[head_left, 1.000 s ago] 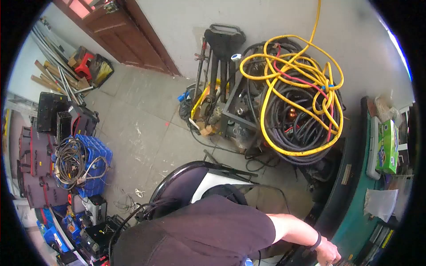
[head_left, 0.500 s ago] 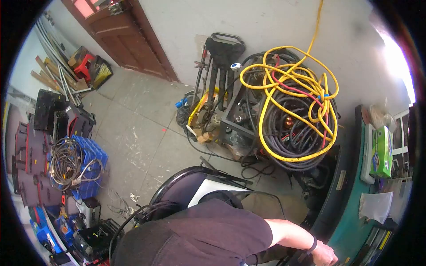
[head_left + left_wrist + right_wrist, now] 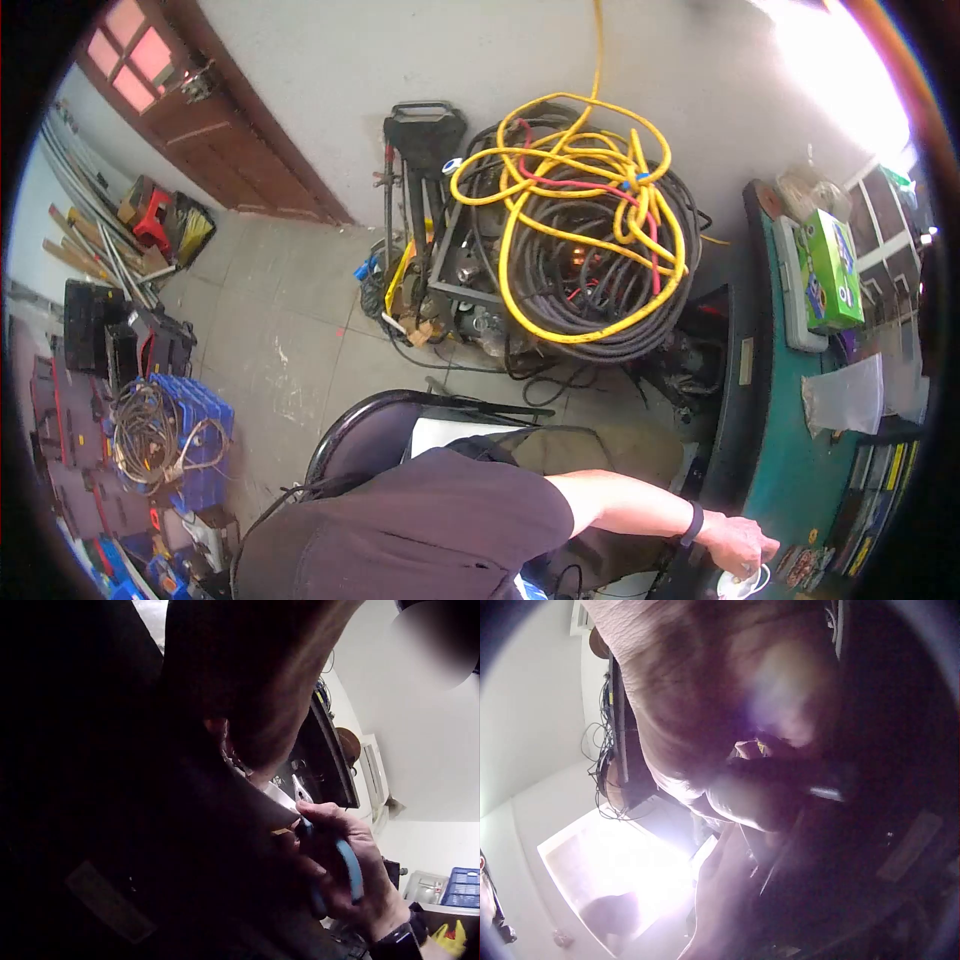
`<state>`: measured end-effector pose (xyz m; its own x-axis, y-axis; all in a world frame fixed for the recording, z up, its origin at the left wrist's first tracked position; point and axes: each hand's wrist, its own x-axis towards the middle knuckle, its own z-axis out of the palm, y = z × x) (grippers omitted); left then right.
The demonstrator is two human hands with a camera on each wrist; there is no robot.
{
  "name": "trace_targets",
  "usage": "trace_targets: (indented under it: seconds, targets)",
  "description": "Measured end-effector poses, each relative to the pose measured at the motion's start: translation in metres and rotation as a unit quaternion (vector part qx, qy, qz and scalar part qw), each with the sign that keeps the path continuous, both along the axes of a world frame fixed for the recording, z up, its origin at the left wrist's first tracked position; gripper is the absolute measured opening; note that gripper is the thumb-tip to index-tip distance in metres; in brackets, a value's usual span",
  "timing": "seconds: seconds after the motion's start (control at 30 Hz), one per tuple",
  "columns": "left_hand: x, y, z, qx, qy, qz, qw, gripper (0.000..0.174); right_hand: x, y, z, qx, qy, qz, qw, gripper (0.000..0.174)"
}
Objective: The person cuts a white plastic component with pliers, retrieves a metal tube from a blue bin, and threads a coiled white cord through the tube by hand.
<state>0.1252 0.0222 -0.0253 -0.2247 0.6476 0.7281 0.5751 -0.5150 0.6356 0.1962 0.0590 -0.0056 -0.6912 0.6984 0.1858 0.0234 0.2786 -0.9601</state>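
My left hand (image 3: 740, 545), with a black band at its wrist, is over the green tabletop (image 3: 785, 465) at the lower right of the head view. Its curled fingers hold a white piece (image 3: 738, 585) with a thin white loop at the side. In the left wrist view, my right hand (image 3: 371, 866) grips a pair of pliers (image 3: 350, 868) with blue handles. The plier tips point up beside a white strip (image 3: 281, 796) near my left fingers. The right wrist view shows the right palm (image 3: 697, 697) close up, mostly in shadow.
Small reddish bits (image 3: 800, 567) lie on the tabletop beside the hand. Further along are a clear bag (image 3: 845, 395) and a green box (image 3: 833, 270). A black-rimmed chair (image 3: 350, 440) is below me. Coiled yellow cable (image 3: 510, 290) is piled by the wall.
The head view has shifted, so the cables and door now sit lower and further left. More of the tabletop and the white piece under my left hand now shows.
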Motion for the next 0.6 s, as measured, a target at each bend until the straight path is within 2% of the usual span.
trace_targets:
  seconds: [0.2,0.23,0.37,0.47,0.6]
  targets:
    - [-0.001,-0.006,0.003,-0.017,-0.013,-0.012,1.000,0.014,0.012,0.011,-0.008,-0.017,0.017,-0.019,1.000,0.057]
    - [0.001,-0.005,0.000,0.041,0.014,0.031,0.999,0.013,0.022,0.014,-0.009,-0.018,0.015,-0.030,0.999,0.058]
    - [0.003,-0.011,0.002,0.032,-0.017,0.035,0.999,0.009,0.092,0.030,-0.002,-0.007,-0.015,-0.097,0.995,0.058]
    - [0.006,-0.007,-0.003,0.029,0.008,0.065,0.997,0.013,0.141,0.031,0.003,-0.006,-0.042,-0.142,0.989,0.059]
    - [0.006,-0.006,-0.002,0.026,0.003,0.076,0.997,0.016,0.134,0.013,0.017,-0.013,-0.075,-0.131,0.988,0.065]
